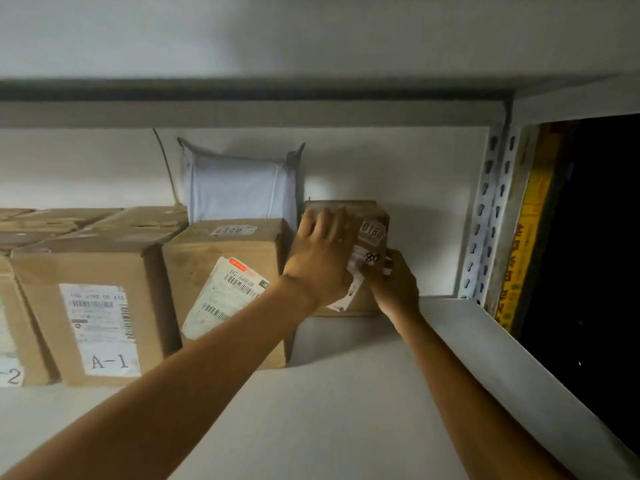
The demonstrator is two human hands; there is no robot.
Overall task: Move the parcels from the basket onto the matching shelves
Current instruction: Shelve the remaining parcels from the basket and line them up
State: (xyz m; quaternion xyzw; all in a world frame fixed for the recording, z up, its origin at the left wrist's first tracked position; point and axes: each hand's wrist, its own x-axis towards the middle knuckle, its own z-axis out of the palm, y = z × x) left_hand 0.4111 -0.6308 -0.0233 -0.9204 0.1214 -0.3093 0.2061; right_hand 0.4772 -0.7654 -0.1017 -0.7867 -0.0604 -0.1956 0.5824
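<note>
Head camera is looking up into a white shelf bay [329, 410], where the small parcel [372, 230] is standing at the back right, its base appearing to rest on the board and its rear close to the back wall [415, 174]. The left hand [322, 251] is grasping it from the front left, fingers spread and curling over the top edge. The right hand [391, 282] is gripping the lower right corner, fingers wrapping round the edge beside a loose white label.

The parcel's left side is sitting just beside the box marked 0227 [207, 258]; whether they are touching I cannot tell. To its right, bare board is running to the perforated metal upright [485, 220], leaving open room on that side. The overhead beam [242, 114] is hanging well above the parcel, and bare board is stretching forward under both forearms. The side rail [519, 368] is bounding the bay on the right.

The parcel is standing with its long axis roughly vertical, its labelled face turning toward the camera and showing "0180" and a handwritten "80".

It is brown, creased cardboard, blocky, with rounded, worn corners. A soft, pillow-shaped white mailer [239, 192] is leaning against the wall behind the 0227 box. A larger carton marked A-1 [86, 271] is sitting further left. A yellow printed carton [523, 244] is showing beyond the upright.
</note>
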